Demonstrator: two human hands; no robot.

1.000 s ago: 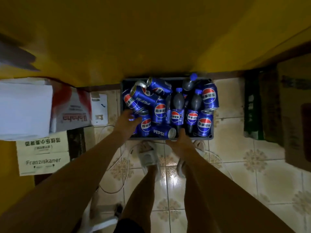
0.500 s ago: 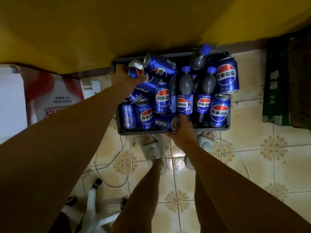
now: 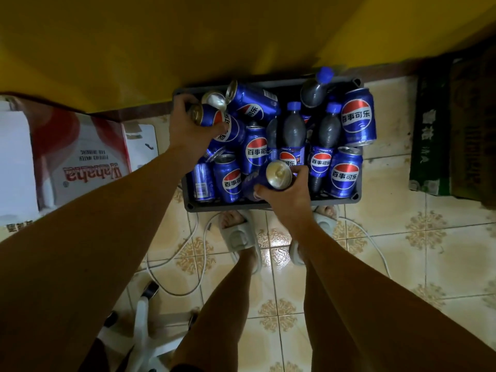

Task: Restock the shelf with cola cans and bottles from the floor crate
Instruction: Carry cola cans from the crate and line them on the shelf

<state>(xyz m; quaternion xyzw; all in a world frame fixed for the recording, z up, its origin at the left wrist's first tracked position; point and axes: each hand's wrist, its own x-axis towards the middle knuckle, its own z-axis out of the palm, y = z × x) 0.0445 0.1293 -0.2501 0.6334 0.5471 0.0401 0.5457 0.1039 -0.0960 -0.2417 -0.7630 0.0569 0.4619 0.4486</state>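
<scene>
Nearest me, my right hand (image 3: 285,196) is curled round a can (image 3: 277,175) at the front edge of the crate (image 3: 335,203). The can's long axis points up toward me, so I see its silver end face-on, with my fingers wrapped round the blue body below it. It sits slightly above the upright cans just beside it, so I judge it is already clear of the pack and can go straight up.

Farther in, at the crate's left side, my left hand (image 3: 192,124) grips a second can (image 3: 212,119). This one lies on its side across other cans, its gold-tinted end pointing left toward the crate wall and its body running right, under my thumb. Another tipped can (image 3: 251,102) lies just behind it, touching or nearly so; I cannot tell which.

The bottles (image 3: 294,130) stand in the middle and right of the crate, apart from both hands.

The shelf is not in view; only yellow surface shows above the crate. My guess: the left can needs turning upright as it comes out.
</scene>
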